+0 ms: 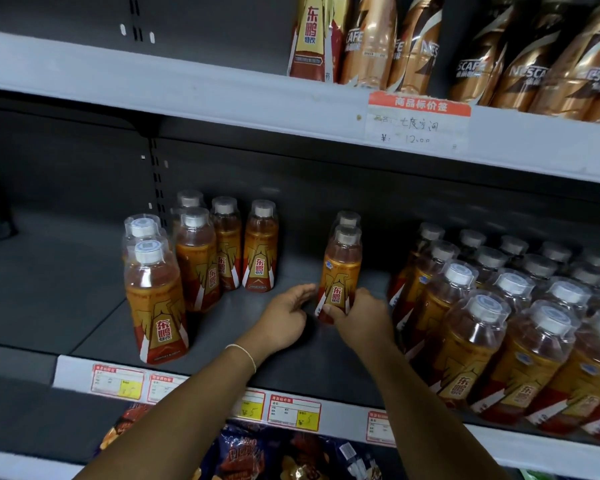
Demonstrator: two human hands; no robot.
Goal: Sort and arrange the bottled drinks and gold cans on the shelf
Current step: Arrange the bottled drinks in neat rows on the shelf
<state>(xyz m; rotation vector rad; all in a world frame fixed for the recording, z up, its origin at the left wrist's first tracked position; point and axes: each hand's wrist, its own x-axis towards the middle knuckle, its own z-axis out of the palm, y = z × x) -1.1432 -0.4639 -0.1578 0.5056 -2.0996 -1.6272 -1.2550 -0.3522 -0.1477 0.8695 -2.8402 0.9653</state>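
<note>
Shelving of grey metal fills the view, and its dark middle board (84,289) carries the Dongpeng drinks. A packed block of amber bottles (492,323) with white caps stands in rows at the right end, reaching from the front edge to the back. On the board above, brown-and-gold Nescafé bottles (534,64) stand just beside a gold can (312,39) with a red panel. A looser cluster of the same amber bottles (194,258) stands at the left of the middle board, well apart from the block. Snack bags (243,455) lie on the level below.

In the gap between the two groups a single bottle (340,275) stands upright, with one more bottle (347,219) right behind it. The right hand (364,317) wraps its fingers and thumb round the lower part of the front one. The left hand (284,320) lies beside that bottle's base with its fingers loosely spread and gripping nothing; whether the fingertips touch the bottle I cannot tell.

A handwritten price label (418,121) hangs on the upper edge, printed tags (293,412) on the lower. A thin wristband (246,355) circles the left wrist.
</note>
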